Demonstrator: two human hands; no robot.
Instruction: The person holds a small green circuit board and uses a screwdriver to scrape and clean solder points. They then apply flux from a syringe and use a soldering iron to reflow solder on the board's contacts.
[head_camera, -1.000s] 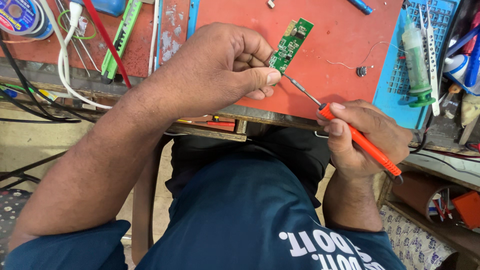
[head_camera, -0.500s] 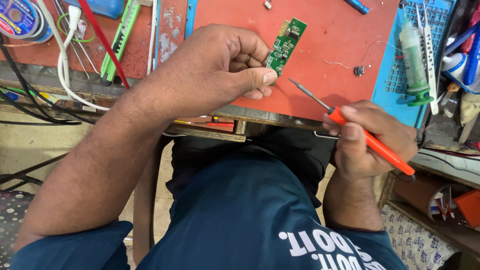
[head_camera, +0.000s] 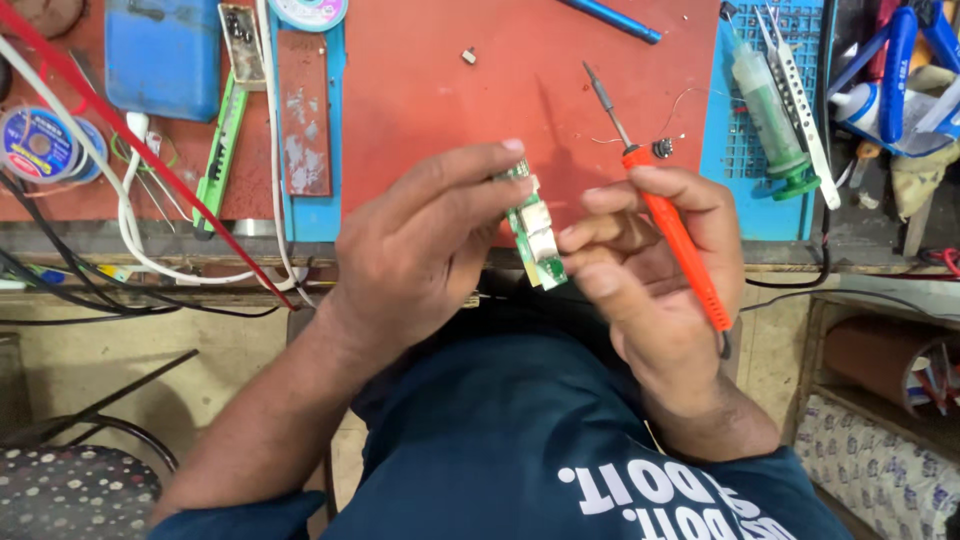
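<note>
The person sat close against the surface (head_camera: 600, 110), a red mat with blue mats at its sides, and had both hands lifted off it, over the lap. The left hand (head_camera: 420, 250) pinched a small green circuit board (head_camera: 533, 238) between thumb and fingertips, tilted on edge, apparently so its face could be looked at closely. The right hand (head_camera: 650, 270) was closed around an orange-handled soldering iron (head_camera: 665, 215), gripped along the palm with the dark metal tip pointing up and away over the mat, seemingly to keep it clear of the board. Its forefinger and thumb reached across to touch the lower end of the board, steadying it.

On the red mat, just beyond the iron's tip, lay a small dark component with thin wire leads (head_camera: 660, 148). To the right, on the blue mat, stood a green syringe-like tube (head_camera: 765, 110) beside metal tweezers (head_camera: 800, 110). At the far left a solder spool (head_camera: 40, 145) and a tangle of white and red cables (head_camera: 150, 215) lay near the edge, within reach but out of the way.
</note>
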